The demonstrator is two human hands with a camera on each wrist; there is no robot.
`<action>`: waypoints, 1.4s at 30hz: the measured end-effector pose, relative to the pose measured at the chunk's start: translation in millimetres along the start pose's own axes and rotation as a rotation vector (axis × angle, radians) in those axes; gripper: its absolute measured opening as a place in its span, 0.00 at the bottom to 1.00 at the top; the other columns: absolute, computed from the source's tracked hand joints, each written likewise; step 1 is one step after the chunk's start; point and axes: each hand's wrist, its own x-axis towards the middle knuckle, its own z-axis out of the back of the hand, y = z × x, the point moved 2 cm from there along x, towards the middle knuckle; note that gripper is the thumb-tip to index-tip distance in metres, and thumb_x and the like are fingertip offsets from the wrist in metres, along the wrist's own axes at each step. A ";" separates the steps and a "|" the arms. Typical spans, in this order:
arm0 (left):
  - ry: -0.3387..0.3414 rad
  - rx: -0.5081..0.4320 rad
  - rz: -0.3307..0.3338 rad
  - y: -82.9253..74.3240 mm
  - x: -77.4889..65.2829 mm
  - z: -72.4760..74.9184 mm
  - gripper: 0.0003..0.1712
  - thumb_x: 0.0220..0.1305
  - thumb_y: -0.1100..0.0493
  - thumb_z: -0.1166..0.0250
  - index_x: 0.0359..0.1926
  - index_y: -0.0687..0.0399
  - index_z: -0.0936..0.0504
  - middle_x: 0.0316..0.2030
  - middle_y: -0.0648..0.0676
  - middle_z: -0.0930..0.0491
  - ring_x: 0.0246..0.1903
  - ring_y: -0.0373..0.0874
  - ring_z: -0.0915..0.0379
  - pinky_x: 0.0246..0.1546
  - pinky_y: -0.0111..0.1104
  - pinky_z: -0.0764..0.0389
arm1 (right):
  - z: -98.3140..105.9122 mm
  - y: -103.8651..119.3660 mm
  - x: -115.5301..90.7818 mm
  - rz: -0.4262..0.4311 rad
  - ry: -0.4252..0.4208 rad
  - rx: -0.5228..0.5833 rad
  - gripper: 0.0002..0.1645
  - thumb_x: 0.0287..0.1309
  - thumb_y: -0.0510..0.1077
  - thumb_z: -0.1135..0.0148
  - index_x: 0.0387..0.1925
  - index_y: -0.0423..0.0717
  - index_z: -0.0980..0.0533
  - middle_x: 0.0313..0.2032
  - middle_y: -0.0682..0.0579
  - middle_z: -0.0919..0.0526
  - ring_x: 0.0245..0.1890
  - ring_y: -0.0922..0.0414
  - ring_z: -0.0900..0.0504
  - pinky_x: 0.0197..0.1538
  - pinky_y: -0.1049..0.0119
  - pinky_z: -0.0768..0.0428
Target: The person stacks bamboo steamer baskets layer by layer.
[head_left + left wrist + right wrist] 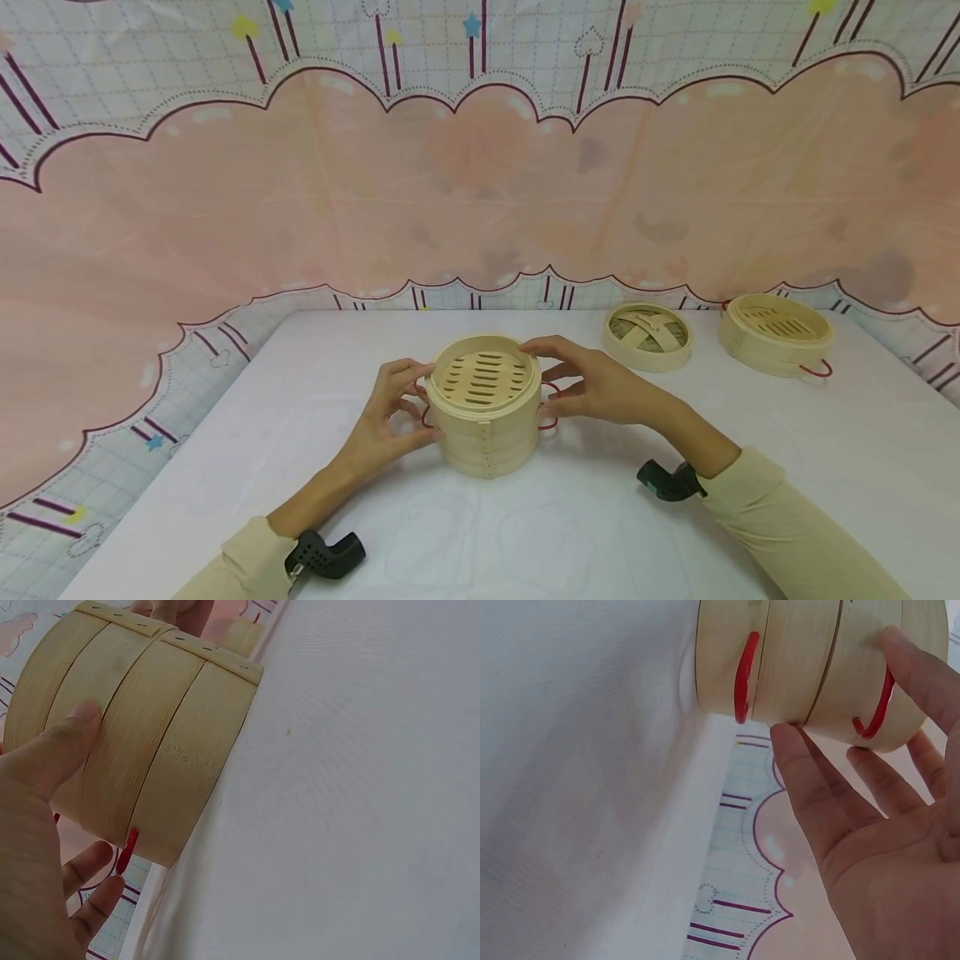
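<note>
Gripping opposite sides, left hand (377,419) and right hand (602,385) hold a round, pale-yellow bamboo steamer stack (486,446) upright.

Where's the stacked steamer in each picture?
Head: the steamer stands below centre.
Left wrist: the steamer fills the upper left.
Right wrist: the steamer is at upper right, cut off by the top edge.
Shared landmark: red handles, though each wrist view shows a different side's.
</note>
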 end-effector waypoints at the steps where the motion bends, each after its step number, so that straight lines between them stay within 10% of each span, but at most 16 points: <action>1: 0.000 0.002 0.000 -0.3 0.1 0.2 0.45 0.39 0.80 0.27 0.61 0.70 0.37 0.55 0.66 0.42 0.46 0.44 0.32 0.32 0.41 0.23 | 0.1 0.3 0.3 -0.001 0.002 0.003 0.45 0.49 0.46 0.26 0.67 0.60 0.38 0.65 0.60 0.35 0.55 0.56 0.24 0.48 0.66 0.21; 24: -0.007 0.067 0.007 -4.2 -4.2 3.1 0.40 0.44 0.77 0.29 0.61 0.68 0.34 0.67 0.68 0.41 0.45 0.43 0.32 0.35 0.41 0.23 | 2.3 0.9 5.0 0.008 0.050 -0.067 0.45 0.51 0.48 0.28 0.68 0.62 0.40 0.65 0.59 0.34 0.56 0.57 0.24 0.53 0.61 0.24; 42: 0.002 0.058 -0.038 27.9 -10.5 1.6 0.45 0.44 0.73 0.26 0.65 0.61 0.34 0.69 0.61 0.41 0.46 0.45 0.31 0.36 0.37 0.23 | 71.9 -7.8 -21.4 -0.087 -0.178 -0.219 0.30 0.61 0.50 0.36 0.63 0.54 0.32 0.59 0.52 0.27 0.55 0.51 0.23 0.51 0.57 0.22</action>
